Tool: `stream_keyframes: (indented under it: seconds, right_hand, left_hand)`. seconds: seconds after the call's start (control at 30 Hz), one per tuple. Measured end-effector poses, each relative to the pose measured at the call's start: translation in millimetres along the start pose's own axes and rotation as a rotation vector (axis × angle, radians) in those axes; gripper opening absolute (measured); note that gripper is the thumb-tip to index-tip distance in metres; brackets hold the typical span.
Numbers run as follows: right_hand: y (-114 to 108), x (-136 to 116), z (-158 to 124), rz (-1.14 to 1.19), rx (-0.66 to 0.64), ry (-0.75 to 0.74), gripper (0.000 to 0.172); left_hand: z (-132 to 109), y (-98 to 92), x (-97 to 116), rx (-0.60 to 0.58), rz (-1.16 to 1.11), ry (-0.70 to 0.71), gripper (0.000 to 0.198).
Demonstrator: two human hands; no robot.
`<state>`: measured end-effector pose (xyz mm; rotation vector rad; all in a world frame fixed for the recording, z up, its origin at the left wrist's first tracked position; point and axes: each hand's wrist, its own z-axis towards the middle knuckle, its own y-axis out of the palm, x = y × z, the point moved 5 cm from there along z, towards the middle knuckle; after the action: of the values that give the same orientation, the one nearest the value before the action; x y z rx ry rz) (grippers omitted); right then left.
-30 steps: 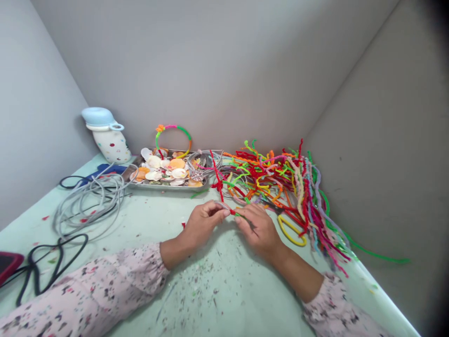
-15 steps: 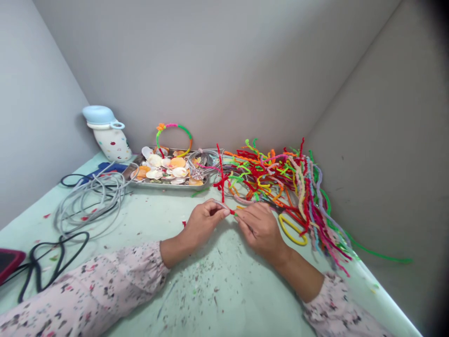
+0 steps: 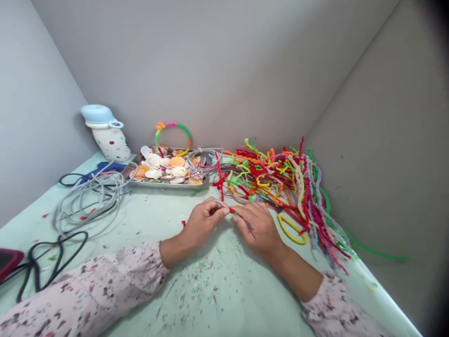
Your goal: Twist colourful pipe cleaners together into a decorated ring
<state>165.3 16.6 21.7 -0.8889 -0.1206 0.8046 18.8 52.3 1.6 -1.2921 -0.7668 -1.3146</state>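
Pinched between the thumb and fingers of my left hand [image 3: 205,219] is a grey cord [image 3: 220,202]. Just right of those fingertips, a short red fuzzy wrapping [image 3: 232,211] with a bit of green covers the cord. My right hand [image 3: 258,228] is closed on this wrapped part, its thumb and forefinger at the green end. Beyond the hands a red pipe cleaner [image 3: 219,180] sticks up; I cannot tell whether it joins the cord. The far end of the cord is hidden behind my right hand.
Behind stands a metal tray [image 3: 164,185] of seashells [image 3: 177,164], with a colourful pipe-cleaner ring [image 3: 191,140] leaning there. Many pipe cleaners [image 3: 277,173] lie right, beside yellow-handled scissors [image 3: 291,229]. Left are coiled grey cable [image 3: 87,206], black cord [image 3: 38,281], a bottle [image 3: 111,142] and a red-edged device [image 3: 10,262].
The fingers of my right hand have shifted slightly at the red and green wrapping, the thumb drawing a little to the left. My left hand keeps its pinch almost unmoved.
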Motion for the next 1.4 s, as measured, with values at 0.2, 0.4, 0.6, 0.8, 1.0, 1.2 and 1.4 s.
stream_keyframes:
  seconds: [0.2,0.4,0.6,0.8,1.0,1.2,1.4]
  right_hand:
    - [-0.1,0.4,-0.5,0.014,0.017,-0.012,0.018]
    - [-3.5,-3.2,0.1,-0.047,0.042,-0.054,0.018]
    - [-4.0,-6.8,-0.2,-0.128,0.038,-0.091,0.019]
    - [-3.8,-8.7,-1.4,-0.205,0.035,-0.123,0.020]
    - [-5.9,-9.9,-0.6,-0.203,0.065,-0.120,0.020]
    - [-10.4,-4.3,0.6,-0.146,0.130,-0.036,0.020]
    - [-10.4,-5.2,0.3,-0.068,0.116,-0.069,0.019]
  left_hand:
    - [-3.0,1.4,0.9,0.004,0.019,0.008,0.018]
    - [-3.0,1.7,1.7,-0.009,0.032,0.012,0.019]
    - [-3.2,1.5,4.2,-0.012,0.025,-0.006,0.018]
    - [-2.7,2.3,2.0,-0.022,0.023,-0.026,0.019]
    - [-2.4,3.5,3.6,-0.014,-0.023,-0.023,0.019]
    - [-5.8,2.9,7.3,-0.007,-0.139,0.012,0.015]
    - [-0.5,0.1,-3.8,0.029,-0.266,-0.100,0.023]
